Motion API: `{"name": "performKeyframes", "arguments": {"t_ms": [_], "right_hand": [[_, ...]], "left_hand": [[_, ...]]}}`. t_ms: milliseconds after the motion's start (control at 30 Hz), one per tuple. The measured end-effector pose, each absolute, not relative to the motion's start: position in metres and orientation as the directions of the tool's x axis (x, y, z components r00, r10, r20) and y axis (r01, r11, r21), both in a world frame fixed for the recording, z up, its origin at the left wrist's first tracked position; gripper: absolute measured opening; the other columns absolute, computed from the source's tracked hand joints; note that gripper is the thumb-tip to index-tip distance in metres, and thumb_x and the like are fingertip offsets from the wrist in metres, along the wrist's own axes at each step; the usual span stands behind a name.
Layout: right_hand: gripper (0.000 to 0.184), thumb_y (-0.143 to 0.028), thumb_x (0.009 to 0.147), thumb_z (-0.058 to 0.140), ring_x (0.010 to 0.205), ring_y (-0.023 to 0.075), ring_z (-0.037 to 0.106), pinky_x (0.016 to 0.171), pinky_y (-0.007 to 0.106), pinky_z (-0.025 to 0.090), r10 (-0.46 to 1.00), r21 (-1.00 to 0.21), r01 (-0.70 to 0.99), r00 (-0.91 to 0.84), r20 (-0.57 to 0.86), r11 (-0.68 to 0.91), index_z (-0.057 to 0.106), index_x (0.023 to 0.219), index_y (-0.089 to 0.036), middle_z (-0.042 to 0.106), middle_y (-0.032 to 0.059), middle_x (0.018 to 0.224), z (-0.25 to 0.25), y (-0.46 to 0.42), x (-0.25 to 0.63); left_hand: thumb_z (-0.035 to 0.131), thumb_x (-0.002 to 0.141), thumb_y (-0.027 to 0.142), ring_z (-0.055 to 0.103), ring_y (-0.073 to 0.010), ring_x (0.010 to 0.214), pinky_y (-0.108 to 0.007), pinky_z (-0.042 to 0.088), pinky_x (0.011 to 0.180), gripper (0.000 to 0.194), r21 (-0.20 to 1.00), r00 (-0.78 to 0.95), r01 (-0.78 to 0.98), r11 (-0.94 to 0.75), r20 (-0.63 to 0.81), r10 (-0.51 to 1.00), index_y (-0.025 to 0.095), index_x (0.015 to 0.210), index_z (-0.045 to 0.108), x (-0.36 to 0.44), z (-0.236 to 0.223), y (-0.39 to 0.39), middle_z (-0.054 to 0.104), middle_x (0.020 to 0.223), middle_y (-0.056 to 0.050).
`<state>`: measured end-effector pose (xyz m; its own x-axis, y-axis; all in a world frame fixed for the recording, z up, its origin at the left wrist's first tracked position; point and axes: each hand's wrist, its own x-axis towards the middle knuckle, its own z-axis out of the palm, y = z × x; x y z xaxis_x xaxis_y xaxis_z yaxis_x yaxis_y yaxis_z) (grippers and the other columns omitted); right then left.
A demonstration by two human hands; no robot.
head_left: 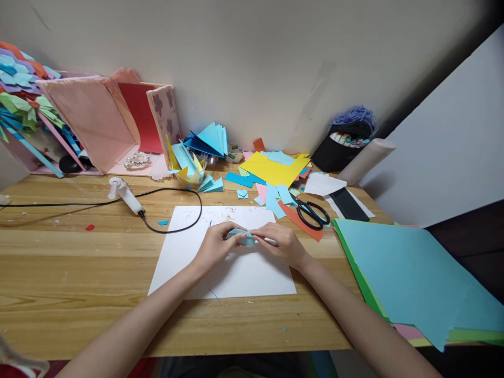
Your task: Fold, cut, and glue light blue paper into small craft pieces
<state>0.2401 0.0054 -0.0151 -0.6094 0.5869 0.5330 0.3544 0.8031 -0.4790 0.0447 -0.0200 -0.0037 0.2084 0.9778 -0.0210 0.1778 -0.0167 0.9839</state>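
A small light-blue piece of paper is held above a white sheet on the wooden table. My left hand pinches it from the left, with the thumb lying across its near face. From the other side, my right hand grips its right end between thumb and fingertips. How the paper is folded is partly hidden by my fingers. Behind my right hand lie black-handled scissors and an orange paper strip.
A white glue gun with a black cord lies at left. Paper scraps around a yellow sheet, a bowl of folded pieces, a pink box and a black marker holder line the back. Coloured sheets are stacked at right.
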Motion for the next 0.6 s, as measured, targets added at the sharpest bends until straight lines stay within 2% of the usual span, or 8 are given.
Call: {"name": "performKeyframes", "arguments": {"t_ms": [133, 233, 333, 433, 600], "right_hand": [[0.024, -0.015, 0.085, 0.047, 0.077, 0.0171, 0.06, 0.064, 0.03, 0.049, 0.488, -0.294, 0.389, -0.685, 0.541, 0.873, 0.059, 0.105, -0.017, 0.068, 0.0079, 0.086, -0.017, 0.006, 0.243], [0.022, -0.014, 0.084, 0.048, 0.069, 0.0162, 0.06, 0.059, 0.028, 0.048, 0.427, -0.151, 0.423, -0.698, 0.574, 0.894, 0.06, 0.103, -0.014, 0.067, 0.0073, 0.078, -0.016, 0.005, 0.242], [0.018, -0.011, 0.082, 0.05, 0.061, 0.0145, 0.059, 0.053, 0.026, 0.045, 0.394, -0.07, 0.452, -0.681, 0.617, 0.889, 0.061, 0.096, -0.012, 0.067, 0.0056, 0.07, -0.015, 0.003, 0.237], [0.015, -0.01, 0.081, 0.049, 0.056, 0.0128, 0.058, 0.052, 0.024, 0.044, 0.424, -0.103, 0.481, -0.628, 0.653, 0.871, 0.061, 0.089, -0.014, 0.066, 0.0036, 0.065, -0.017, 0.001, 0.233], [0.01, -0.011, 0.076, 0.049, 0.055, 0.0119, 0.059, 0.054, 0.022, 0.043, 0.586, -0.315, 0.528, -0.488, 0.647, 0.788, 0.057, 0.079, -0.017, 0.064, 0.0017, 0.063, -0.021, -0.007, 0.223]], "left_hand": [[0.056, 0.074, 0.036, 0.06, -0.0154, 0.063, -0.024, 0.047, 0.059, 0.023, 0.975, 0.204, 0.224, -0.008, -0.039, 0.978, 0.015, 0.081, 0.065, 0.045, -0.002, -0.02, 0.065, 0.071, -0.003], [0.056, 0.074, 0.036, 0.059, -0.0144, 0.06, -0.023, 0.047, 0.057, 0.023, 0.973, 0.202, 0.232, 0.017, -0.065, 0.977, 0.015, 0.077, 0.064, 0.046, 0.001, -0.019, 0.064, 0.066, -0.002], [0.059, 0.071, 0.037, 0.059, -0.0142, 0.059, -0.024, 0.047, 0.057, 0.024, 0.976, 0.194, 0.206, 0.076, -0.117, 0.974, 0.014, 0.076, 0.062, 0.047, 0.003, -0.019, 0.063, 0.067, -0.002], [0.06, 0.07, 0.038, 0.059, -0.0157, 0.066, -0.025, 0.047, 0.061, 0.026, 0.979, 0.201, 0.184, 0.086, -0.123, 0.972, 0.014, 0.079, 0.062, 0.05, 0.005, -0.021, 0.064, 0.075, -0.004], [0.057, 0.074, 0.034, 0.059, -0.0172, 0.08, -0.026, 0.044, 0.075, 0.021, 0.962, 0.173, 0.27, -0.034, -0.014, 0.985, 0.015, 0.078, 0.063, 0.053, 0.005, -0.025, 0.065, 0.083, -0.005]]}}
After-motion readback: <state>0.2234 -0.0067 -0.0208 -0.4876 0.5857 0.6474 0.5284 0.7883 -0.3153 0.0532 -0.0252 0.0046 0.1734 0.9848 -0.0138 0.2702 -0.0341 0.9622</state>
